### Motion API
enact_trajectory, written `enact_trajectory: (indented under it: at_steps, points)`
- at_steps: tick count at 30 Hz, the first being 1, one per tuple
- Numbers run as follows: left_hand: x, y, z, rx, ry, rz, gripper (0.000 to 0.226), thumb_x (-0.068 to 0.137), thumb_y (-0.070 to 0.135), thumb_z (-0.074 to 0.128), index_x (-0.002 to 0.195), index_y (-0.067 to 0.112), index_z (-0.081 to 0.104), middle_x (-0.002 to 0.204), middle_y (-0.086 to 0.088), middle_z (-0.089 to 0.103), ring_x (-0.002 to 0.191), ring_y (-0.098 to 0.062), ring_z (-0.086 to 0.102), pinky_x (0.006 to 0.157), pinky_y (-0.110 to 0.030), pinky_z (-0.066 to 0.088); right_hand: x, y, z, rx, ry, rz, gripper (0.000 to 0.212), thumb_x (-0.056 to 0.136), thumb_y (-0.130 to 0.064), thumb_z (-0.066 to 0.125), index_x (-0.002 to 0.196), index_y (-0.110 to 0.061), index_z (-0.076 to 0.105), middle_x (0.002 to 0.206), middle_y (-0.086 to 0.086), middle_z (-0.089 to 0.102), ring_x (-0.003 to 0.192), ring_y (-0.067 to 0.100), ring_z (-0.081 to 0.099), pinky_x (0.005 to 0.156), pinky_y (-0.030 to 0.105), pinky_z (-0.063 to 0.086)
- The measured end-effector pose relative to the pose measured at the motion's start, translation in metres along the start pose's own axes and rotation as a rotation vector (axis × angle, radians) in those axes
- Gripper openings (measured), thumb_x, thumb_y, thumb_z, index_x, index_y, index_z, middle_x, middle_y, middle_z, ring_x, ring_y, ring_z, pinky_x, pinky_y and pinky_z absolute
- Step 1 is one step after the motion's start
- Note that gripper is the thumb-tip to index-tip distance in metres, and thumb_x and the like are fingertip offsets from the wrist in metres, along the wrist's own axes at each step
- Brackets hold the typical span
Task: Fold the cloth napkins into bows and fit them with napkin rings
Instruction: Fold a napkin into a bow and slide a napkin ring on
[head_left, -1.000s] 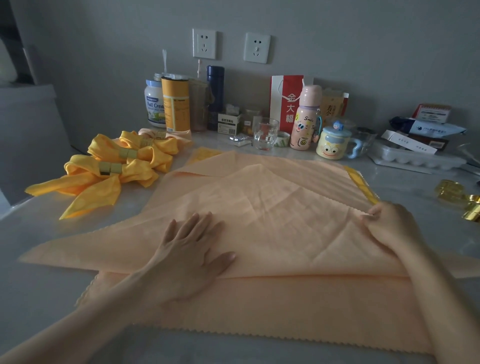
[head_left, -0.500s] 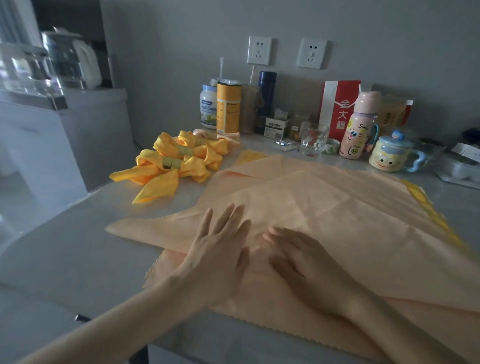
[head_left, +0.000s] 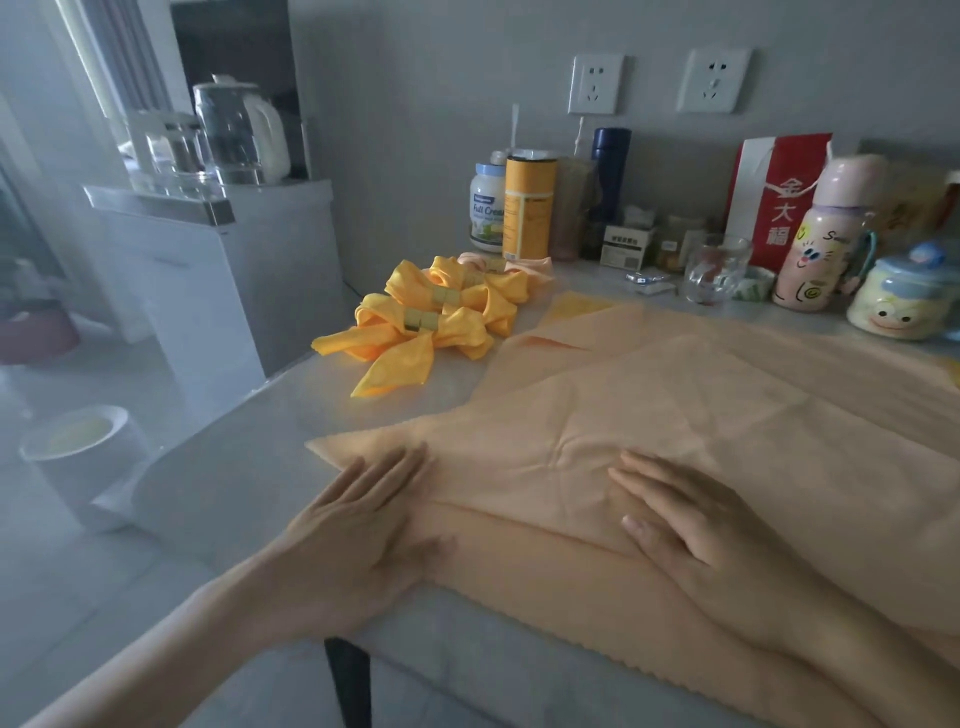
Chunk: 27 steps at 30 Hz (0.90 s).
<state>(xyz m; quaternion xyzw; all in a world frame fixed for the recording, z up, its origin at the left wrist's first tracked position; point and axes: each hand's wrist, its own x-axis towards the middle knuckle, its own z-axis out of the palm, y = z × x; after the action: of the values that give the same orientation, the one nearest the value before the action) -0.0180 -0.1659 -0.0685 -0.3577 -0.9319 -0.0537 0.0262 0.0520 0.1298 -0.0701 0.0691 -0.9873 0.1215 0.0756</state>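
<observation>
A large peach cloth napkin (head_left: 691, 415) lies spread on the grey table, its upper layer folded over into a triangle with a point at the left. My left hand (head_left: 353, 525) presses flat on that left point, fingers straight. My right hand (head_left: 680, 514) lies flat on the fold near the middle, fingers straight. Several finished yellow bows (head_left: 431, 322) with gold napkin rings (head_left: 421, 319) sit at the back left of the table, and a peach bow (head_left: 493, 264) lies behind them.
Along the back wall stand a milk powder jar (head_left: 487, 208), a yellow canister (head_left: 529, 208), a dark flask (head_left: 610, 176), a glass (head_left: 714, 270), a red bag (head_left: 779, 202), a pink bottle (head_left: 821, 244) and a cartoon mug (head_left: 904, 301). The table's left edge drops off beside my left hand; a white bin (head_left: 78, 457) stands on the floor.
My left hand slid left to the napkin's pointed end. My right hand came in from the right edge to the middle of the fold. The view turned left.
</observation>
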Motion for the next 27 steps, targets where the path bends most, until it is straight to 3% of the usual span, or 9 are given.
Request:
enact_trajectory:
  at_steps: [1,6,9,12,17,19,22,24,27]
  points:
    - [-0.004,-0.002,-0.004,-0.012,-0.131,-0.071,0.095,0.045,0.083,-0.035,0.130,0.038,-0.033,0.137,0.022,-0.039,0.123,0.012,-0.039,0.096,-0.008,-0.032,0.000,-0.001,0.000,0.004,0.001,0.000,0.107,0.060,-0.088,-0.014,0.142,-0.036,0.032,0.151,-0.022,0.018,0.135,-0.011,0.010,0.103,0.001,-0.005]
    - [-0.022,-0.030,-0.014,0.006,-0.173,-0.186,0.100,0.038,0.085,-0.037,0.128,0.041,-0.035,0.135,0.026,-0.039,0.121,0.016,-0.038,0.098,-0.011,-0.030,0.000,-0.006,-0.006,-0.033,-0.026,-0.016,0.085,0.070,-0.071,-0.001,0.144,-0.038,0.023,0.151,-0.025,0.010,0.132,-0.014,0.003,0.096,-0.003,-0.012]
    - [-0.033,-0.046,-0.027,-0.007,-0.197,-0.328,0.121,0.031,0.088,-0.035,0.140,0.038,-0.021,0.144,0.026,-0.025,0.127,0.012,-0.028,0.108,-0.021,-0.021,0.000,-0.006,-0.006,-0.020,-0.052,-0.026,0.055,0.095,-0.057,0.020,0.146,-0.036,0.021,0.154,-0.022,0.007,0.133,-0.012,0.001,0.097,-0.002,-0.012]
    - [-0.030,-0.041,-0.039,-0.019,-0.098,-0.393,0.134,0.032,0.087,-0.036,0.149,0.027,-0.008,0.146,0.020,-0.020,0.130,0.006,-0.028,0.111,-0.028,-0.022,0.000,-0.007,-0.005,-0.019,-0.048,-0.015,0.052,0.097,-0.052,0.020,0.146,-0.036,0.021,0.154,-0.021,0.008,0.138,-0.008,0.003,0.100,0.001,-0.007]
    - [0.019,0.030,-0.052,-0.083,0.207,-0.127,0.103,0.065,0.079,-0.021,0.150,0.025,-0.003,0.149,0.016,-0.013,0.137,-0.001,-0.020,0.113,-0.027,-0.014,0.000,-0.017,-0.009,0.048,-0.014,-0.016,0.062,0.091,-0.062,0.017,0.145,-0.034,0.029,0.150,-0.024,0.012,0.136,-0.011,-0.002,0.098,-0.001,-0.012]
    - [0.050,0.076,-0.047,-0.187,0.180,0.014,0.075,0.087,0.065,0.001,0.151,0.025,0.003,0.156,0.012,-0.003,0.141,-0.004,-0.014,0.114,-0.026,-0.010,-0.002,-0.008,-0.017,0.053,0.110,-0.043,0.074,0.087,-0.067,0.009,0.140,-0.027,0.041,0.143,-0.022,0.020,0.134,-0.011,0.002,0.102,0.000,-0.009]
    - [0.094,0.134,-0.032,-0.255,0.093,0.162,0.051,0.101,0.035,0.026,0.149,0.023,0.015,0.158,0.008,0.008,0.145,-0.007,-0.003,0.115,-0.027,-0.004,-0.010,0.018,-0.039,0.163,0.299,0.104,0.052,0.097,-0.048,0.029,0.131,-0.016,0.053,0.136,-0.014,0.042,0.128,-0.007,0.030,0.102,0.002,0.015]
    - [0.114,0.155,-0.019,-0.209,0.055,0.240,0.050,0.100,0.025,0.029,0.149,0.022,0.019,0.157,0.006,0.012,0.145,-0.009,-0.001,0.116,-0.031,-0.003,-0.023,0.039,-0.046,0.139,0.237,0.220,0.038,0.100,-0.030,0.039,0.132,-0.014,0.051,0.136,-0.004,0.051,0.126,0.006,0.043,0.097,0.008,0.027]
    - [0.125,0.169,-0.002,-0.104,-0.047,0.281,0.051,0.100,0.028,0.029,0.149,0.020,0.017,0.157,0.003,0.011,0.145,-0.012,-0.001,0.116,-0.040,-0.008,-0.037,0.050,-0.040,0.142,0.086,0.306,0.041,0.099,-0.027,0.042,0.138,-0.014,0.044,0.144,0.002,0.044,0.132,0.013,0.039,0.101,0.010,0.023]
